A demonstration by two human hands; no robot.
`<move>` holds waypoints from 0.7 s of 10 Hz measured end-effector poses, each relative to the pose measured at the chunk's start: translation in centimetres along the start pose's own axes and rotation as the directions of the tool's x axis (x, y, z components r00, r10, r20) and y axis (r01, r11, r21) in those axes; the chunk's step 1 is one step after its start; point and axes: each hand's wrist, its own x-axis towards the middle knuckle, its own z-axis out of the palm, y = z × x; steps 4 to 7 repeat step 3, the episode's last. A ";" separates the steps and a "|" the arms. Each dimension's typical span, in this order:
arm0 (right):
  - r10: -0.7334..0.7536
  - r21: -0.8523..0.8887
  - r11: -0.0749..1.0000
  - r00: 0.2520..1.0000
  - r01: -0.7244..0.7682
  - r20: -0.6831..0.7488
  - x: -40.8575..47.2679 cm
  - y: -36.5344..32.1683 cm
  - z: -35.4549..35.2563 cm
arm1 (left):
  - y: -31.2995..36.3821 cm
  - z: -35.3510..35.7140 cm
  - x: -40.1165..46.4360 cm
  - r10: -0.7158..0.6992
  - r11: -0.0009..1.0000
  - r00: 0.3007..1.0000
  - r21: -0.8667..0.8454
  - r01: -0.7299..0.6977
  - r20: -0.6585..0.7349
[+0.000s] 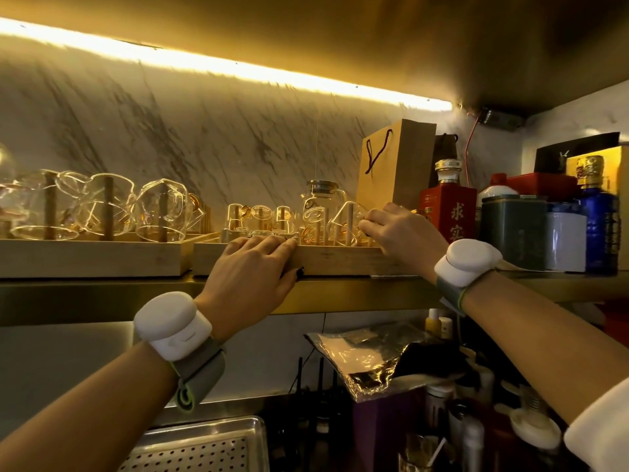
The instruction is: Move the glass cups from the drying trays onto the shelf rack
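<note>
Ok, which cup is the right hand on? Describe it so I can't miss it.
Find the brown paper bag on the shelf; just below its left edge stands the right-hand wooden peg rack. The cup is the rightmost one there, tilted over a peg, with the right hand touching it.

Two wooden racks [92, 255], two hands [253, 267].

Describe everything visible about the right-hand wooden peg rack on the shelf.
The right-hand pale wooden peg rack is a shallow box-like tray with upright dowel pegs. It sits level on the metal shelf, right of a similar rack. Small clear glass cups hang upturned on its pegs. The left hand rests over its front edge; the right hand reaches over its right end, fingers at a tilted glass cup.
</note>
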 end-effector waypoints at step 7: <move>-0.041 -0.116 0.993 0.988 0.024 -0.148 -1.5 -1.1 -1.1 | -0.3 -0.5 -0.8 -0.029 0.999 0.999 -0.022 0.030 0.015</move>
